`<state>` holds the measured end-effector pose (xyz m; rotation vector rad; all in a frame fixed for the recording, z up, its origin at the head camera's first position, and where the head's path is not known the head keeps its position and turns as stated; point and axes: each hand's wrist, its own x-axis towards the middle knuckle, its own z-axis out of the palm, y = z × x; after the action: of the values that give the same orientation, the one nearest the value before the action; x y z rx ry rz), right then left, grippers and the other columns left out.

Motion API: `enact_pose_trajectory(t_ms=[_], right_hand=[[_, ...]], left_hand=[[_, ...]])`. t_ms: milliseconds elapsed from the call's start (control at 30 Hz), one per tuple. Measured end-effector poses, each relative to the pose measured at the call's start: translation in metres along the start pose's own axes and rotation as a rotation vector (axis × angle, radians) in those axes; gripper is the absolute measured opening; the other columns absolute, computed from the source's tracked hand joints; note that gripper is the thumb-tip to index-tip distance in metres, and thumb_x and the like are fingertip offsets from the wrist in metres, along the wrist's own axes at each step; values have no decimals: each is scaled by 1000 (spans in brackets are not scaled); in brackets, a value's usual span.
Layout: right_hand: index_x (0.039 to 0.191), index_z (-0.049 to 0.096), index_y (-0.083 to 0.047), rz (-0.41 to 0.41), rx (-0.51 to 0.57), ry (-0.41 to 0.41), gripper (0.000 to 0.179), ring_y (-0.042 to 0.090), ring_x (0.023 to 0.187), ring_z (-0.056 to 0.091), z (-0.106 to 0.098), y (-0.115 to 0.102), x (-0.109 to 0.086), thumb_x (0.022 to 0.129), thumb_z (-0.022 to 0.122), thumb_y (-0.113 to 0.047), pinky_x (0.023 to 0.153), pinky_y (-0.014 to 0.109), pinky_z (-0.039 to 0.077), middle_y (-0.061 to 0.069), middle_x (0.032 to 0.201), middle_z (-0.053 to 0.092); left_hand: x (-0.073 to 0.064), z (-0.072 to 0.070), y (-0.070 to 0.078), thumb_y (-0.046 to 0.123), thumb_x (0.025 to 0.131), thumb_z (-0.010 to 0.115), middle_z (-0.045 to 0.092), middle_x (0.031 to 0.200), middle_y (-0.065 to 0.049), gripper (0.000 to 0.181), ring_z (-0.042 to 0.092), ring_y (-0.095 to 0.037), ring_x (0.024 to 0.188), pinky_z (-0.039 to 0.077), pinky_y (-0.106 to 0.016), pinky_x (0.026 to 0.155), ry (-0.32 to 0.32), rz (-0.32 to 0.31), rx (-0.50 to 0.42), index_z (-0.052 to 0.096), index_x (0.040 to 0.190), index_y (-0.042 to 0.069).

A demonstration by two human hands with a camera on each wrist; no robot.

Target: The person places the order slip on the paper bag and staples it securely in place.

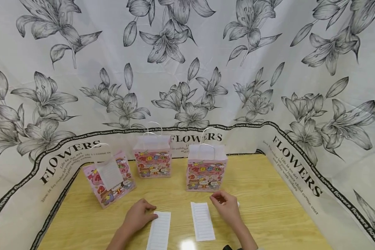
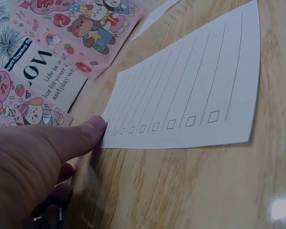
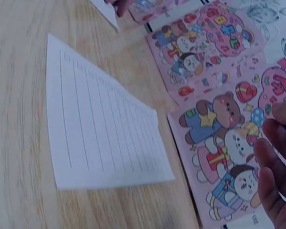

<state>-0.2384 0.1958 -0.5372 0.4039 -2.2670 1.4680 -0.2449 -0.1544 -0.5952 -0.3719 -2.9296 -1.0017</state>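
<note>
My left hand [image 1: 139, 216] pinches the top left corner of a white lined checklist sheet [image 1: 159, 230], its thumb on the edge in the left wrist view. Small square boxes line one side of that sheet [image 2: 181, 90]. A second lined sheet [image 1: 203, 222] lies to the right on the table. Beside its upper right my right hand [image 1: 227, 207] is raised with loosely bent fingers; between the fingers [image 3: 269, 152] nothing shows in the right wrist view. A small white thing [image 1: 238, 204] peeks out behind that hand, mostly hidden. Just beyond stands a pink cartoon gift bag [image 1: 206, 175].
Another pink gift bag [image 1: 153, 163] stands at the back centre. At the left, a third bag [image 1: 128, 173] is turned at an angle, with a white sheet [image 1: 110, 173] over its front. Flower-printed cloth [image 1: 187, 104] hangs behind and around the wooden table [image 1: 253, 184].
</note>
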Motion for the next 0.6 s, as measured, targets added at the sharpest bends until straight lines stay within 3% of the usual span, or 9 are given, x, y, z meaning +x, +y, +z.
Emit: enact_pose_trajectory(t_ms=[100,233,400,600], right_hand=[[82,69,-5,-8,12,-21,13,13,62,61,14,-11,0,81,74,7,54,27,51,2,74,68],[82,69,-12,-38,33,-82,17,9,62,60,30,-8,5,81,76,3,54,25,51,-5,74,67],[85,69,-12,-91,67,-159,12,7,63,60,45,-10,12,84,75,-2,55,25,52,-6,76,66],[89,70,-11,-71,55,-270,4,7,64,59,61,-23,26,90,72,-14,59,25,51,-6,77,66]], left_hand=[[-1,1,-1,37,77,82,52,82,9,29,45,-7,66,40,-26,58,17,0,-6,78,97,17],[0,2,-3,34,79,81,51,80,10,22,45,-7,65,40,-25,56,33,5,-21,79,94,18],[-2,5,-5,34,80,80,53,82,11,19,46,-5,66,40,-25,57,30,10,-34,79,92,19],[-2,7,-7,32,80,81,53,82,14,14,47,-3,68,41,-25,58,53,25,-8,79,88,21]])
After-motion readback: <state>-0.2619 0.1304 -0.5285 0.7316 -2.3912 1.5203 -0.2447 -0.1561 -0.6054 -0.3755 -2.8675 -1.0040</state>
